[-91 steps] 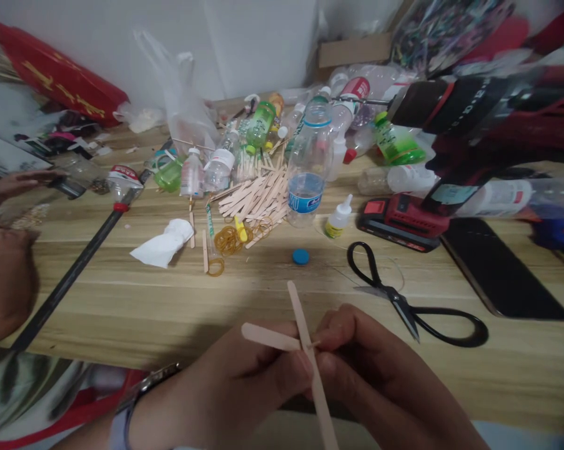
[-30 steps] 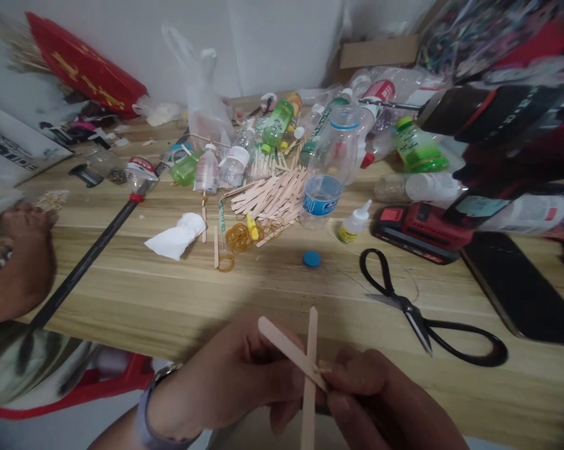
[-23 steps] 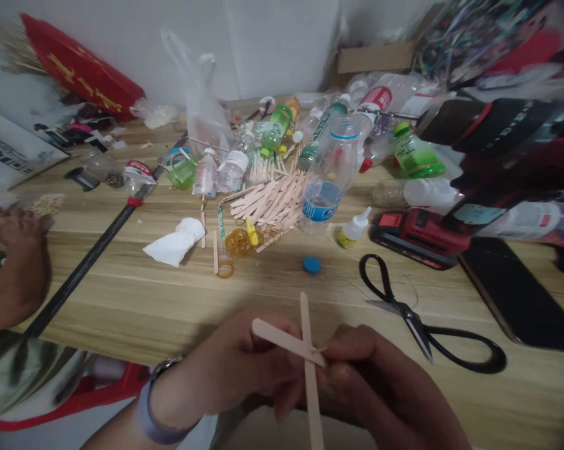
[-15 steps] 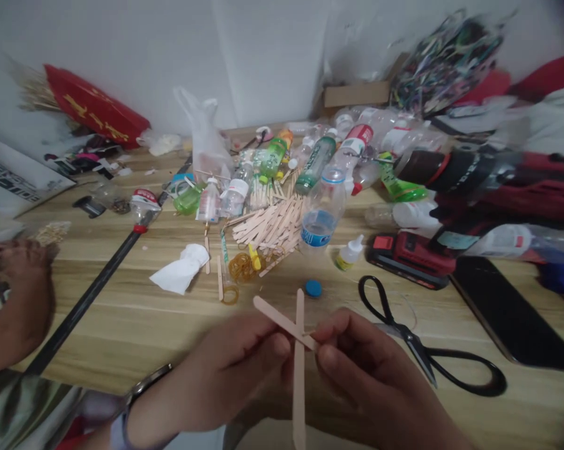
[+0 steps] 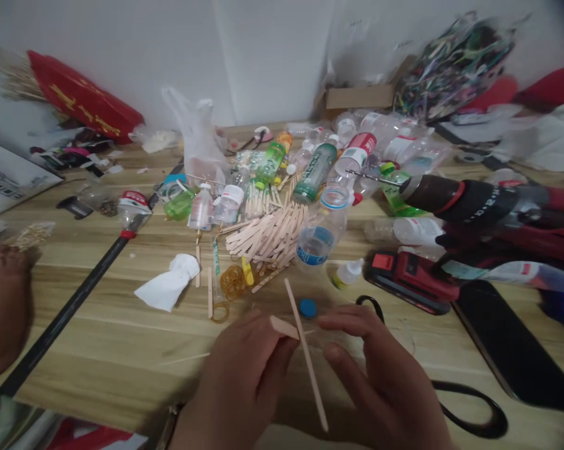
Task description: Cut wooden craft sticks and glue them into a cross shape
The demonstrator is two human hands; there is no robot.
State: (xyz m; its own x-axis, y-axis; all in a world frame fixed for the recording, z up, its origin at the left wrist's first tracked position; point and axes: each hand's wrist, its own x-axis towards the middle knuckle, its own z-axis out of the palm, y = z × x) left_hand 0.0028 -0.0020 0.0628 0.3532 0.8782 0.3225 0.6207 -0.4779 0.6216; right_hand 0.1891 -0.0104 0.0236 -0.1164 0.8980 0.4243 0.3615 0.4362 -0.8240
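Observation:
Two flat wooden craft sticks are crossed in front of me. The longer craft stick point(image 5: 310, 369) slants from top to lower right, seen nearly edge-on. The second craft stick point(image 5: 284, 327) is pinched in my left hand point(image 5: 244, 375), which partly hides it. A thin pale strand sticks out to the right of the crossing; I cannot make out what it is. My right hand point(image 5: 380, 375) is just right of the sticks, thumb and fingers apart, holding nothing visible. Black-handled scissors point(image 5: 481, 390) lie partly hidden under that hand. A blue bottle cap point(image 5: 308, 307) is just beyond the sticks.
A pile of craft sticks point(image 5: 267, 234), rubber bands point(image 5: 232, 282), a cut plastic bottle point(image 5: 319, 234) and a glue bottle point(image 5: 350, 272) lie ahead. On the right are a red drill point(image 5: 497, 206) and phone point(image 5: 506, 337). Another person's hand point(image 5: 5, 300) is at left, beyond a black pole point(image 5: 75, 306).
My right thumb and fingers have come off the crossed sticks and spread. My left hand has turned the sticks, so the long one now tilts and shows its edge. The view has shifted slightly.

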